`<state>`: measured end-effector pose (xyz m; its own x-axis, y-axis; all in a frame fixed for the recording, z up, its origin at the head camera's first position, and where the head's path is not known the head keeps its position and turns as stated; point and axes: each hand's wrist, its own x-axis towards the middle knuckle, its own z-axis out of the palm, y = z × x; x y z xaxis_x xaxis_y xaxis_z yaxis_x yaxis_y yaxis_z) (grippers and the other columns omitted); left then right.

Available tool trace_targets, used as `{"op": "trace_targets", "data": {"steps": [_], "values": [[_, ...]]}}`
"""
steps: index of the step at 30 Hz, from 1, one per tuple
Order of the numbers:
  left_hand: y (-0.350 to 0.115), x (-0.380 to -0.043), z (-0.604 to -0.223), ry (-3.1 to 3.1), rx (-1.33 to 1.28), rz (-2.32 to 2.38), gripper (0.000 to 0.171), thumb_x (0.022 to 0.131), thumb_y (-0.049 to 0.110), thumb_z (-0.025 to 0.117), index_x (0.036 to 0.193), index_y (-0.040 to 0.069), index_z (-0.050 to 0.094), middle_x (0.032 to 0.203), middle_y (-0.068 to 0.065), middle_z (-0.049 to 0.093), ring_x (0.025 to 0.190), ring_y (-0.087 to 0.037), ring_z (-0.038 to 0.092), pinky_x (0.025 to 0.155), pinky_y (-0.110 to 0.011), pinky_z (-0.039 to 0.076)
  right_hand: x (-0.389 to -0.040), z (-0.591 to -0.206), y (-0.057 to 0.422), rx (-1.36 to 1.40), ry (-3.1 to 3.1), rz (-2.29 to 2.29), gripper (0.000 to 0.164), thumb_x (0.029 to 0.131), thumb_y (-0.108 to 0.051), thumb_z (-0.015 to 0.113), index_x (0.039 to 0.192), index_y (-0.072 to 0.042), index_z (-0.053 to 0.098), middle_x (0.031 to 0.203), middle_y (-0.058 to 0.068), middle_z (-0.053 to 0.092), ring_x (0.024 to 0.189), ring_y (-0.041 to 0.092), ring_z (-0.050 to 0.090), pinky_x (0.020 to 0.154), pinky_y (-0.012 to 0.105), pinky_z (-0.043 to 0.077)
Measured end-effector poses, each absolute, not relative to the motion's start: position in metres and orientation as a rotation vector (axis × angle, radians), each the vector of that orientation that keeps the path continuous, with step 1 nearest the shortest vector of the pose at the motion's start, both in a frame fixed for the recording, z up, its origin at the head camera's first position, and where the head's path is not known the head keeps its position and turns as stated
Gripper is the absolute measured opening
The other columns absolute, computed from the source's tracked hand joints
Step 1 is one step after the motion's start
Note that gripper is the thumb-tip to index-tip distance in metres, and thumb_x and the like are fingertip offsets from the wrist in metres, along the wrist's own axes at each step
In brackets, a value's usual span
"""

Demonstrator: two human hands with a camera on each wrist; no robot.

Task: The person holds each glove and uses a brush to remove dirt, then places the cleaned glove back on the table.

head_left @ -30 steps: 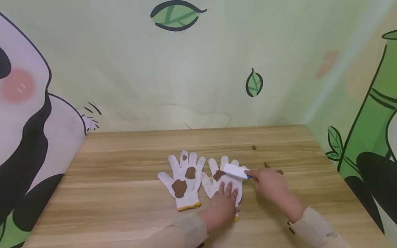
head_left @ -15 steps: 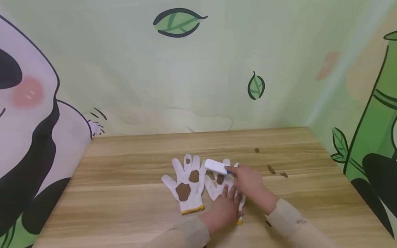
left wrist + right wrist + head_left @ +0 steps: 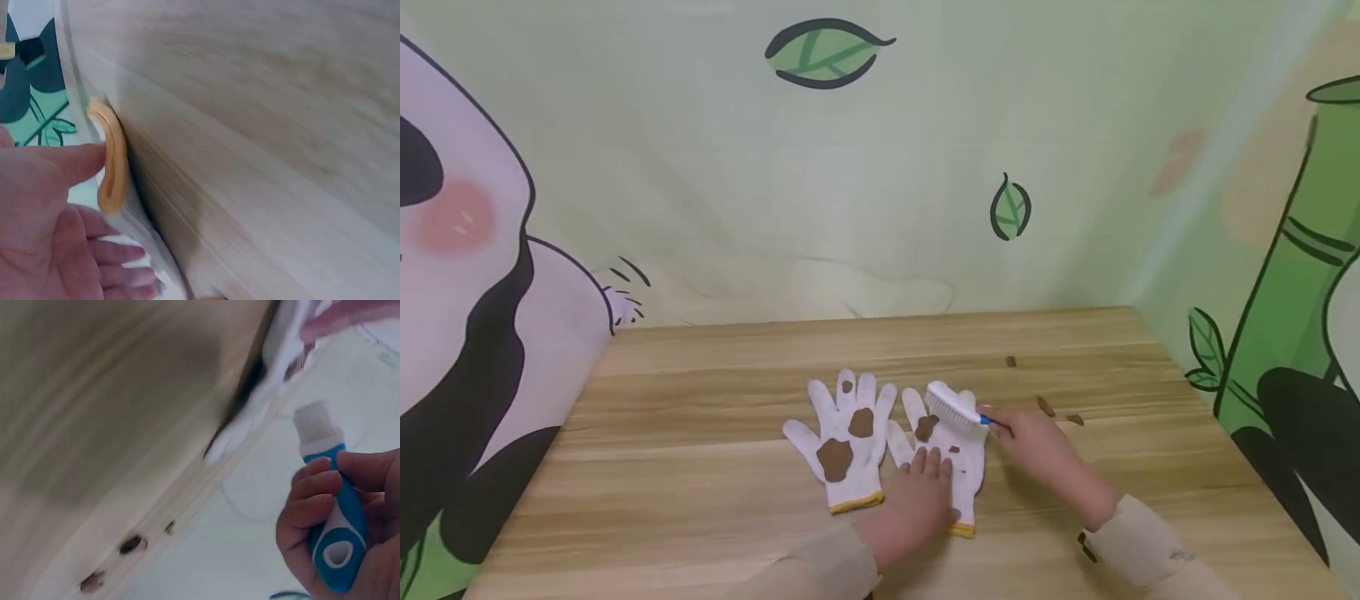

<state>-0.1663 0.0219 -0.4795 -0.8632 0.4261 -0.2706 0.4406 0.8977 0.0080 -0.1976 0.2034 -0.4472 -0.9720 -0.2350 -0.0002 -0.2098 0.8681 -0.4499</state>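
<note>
Right hand [image 3: 1036, 442] grips brush [image 3: 956, 406] over stained glove [image 3: 942, 450]; left hand [image 3: 917, 500] presses it flat.

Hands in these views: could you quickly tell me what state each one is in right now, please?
Left hand: open, fingers flat on the right glove, pressing it to the table.
Right hand: closed around the brush handle.

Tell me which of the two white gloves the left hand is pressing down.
The right-hand glove, the one under the brush. The left hand lies flat on its palm area, while the other glove, with larger brown patches, lies untouched beside it.
</note>
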Motion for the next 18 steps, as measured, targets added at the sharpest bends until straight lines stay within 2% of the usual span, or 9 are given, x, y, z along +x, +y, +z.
{"op": "trace_targets", "data": {"steps": [2,6,9,13,18], "values": [[0.017,-0.167,-0.479,2.785,0.649,-0.078,0.07,0.094,0.052,0.067,0.151,0.016,0.051,0.161,-0.005,0.047,0.149,-0.025,0.045,0.117,-0.038,0.044,-0.193,-0.45,0.198,-0.457,3.002,-0.669,0.034,0.098,-0.008,0.064,0.131,-0.013,0.071,0.098,0.015,0.076,0.062,0.011,0.044,0.058,0.027,0.041],[0.013,-0.168,-0.483,2.766,0.658,-0.045,0.068,0.094,0.053,0.067,0.151,0.021,0.051,0.162,-0.004,0.045,0.148,-0.03,0.046,0.112,-0.042,0.05,-0.184,-0.462,0.193,-0.7,3.166,-0.414,0.034,0.09,-0.008,0.072,0.12,-0.023,0.078,0.077,0.001,0.064,0.061,0.009,0.044,0.053,0.025,0.04],[0.013,-0.168,-0.487,2.776,0.655,-0.029,0.066,0.093,0.053,0.068,0.15,0.026,0.053,0.162,-0.005,0.045,0.145,-0.035,0.048,0.107,-0.044,0.054,-0.181,-0.469,0.196,-0.782,3.273,-0.215,0.037,0.086,-0.008,0.075,0.117,-0.027,0.079,0.075,-0.001,0.058,0.059,0.011,0.046,0.051,0.025,0.04],[0.014,-0.168,-0.488,2.8,0.677,-0.032,0.065,0.093,0.053,0.067,0.15,0.026,0.053,0.162,-0.007,0.045,0.143,-0.038,0.05,0.106,-0.045,0.054,-0.18,-0.467,0.206,-0.738,3.381,-0.07,0.042,0.08,-0.004,0.078,0.115,-0.027,0.079,0.074,0.001,0.06,0.058,0.015,0.049,0.05,0.028,0.04],[0.017,-0.165,-0.488,2.83,0.701,-0.059,0.064,0.093,0.054,0.066,0.149,0.026,0.054,0.159,-0.008,0.048,0.14,-0.039,0.053,0.105,-0.045,0.054,-0.18,-0.46,0.208,-0.633,3.433,-0.09,0.04,0.081,-0.008,0.081,0.116,-0.027,0.079,0.074,0.002,0.06,0.056,0.014,0.044,0.046,0.027,0.038]]}}
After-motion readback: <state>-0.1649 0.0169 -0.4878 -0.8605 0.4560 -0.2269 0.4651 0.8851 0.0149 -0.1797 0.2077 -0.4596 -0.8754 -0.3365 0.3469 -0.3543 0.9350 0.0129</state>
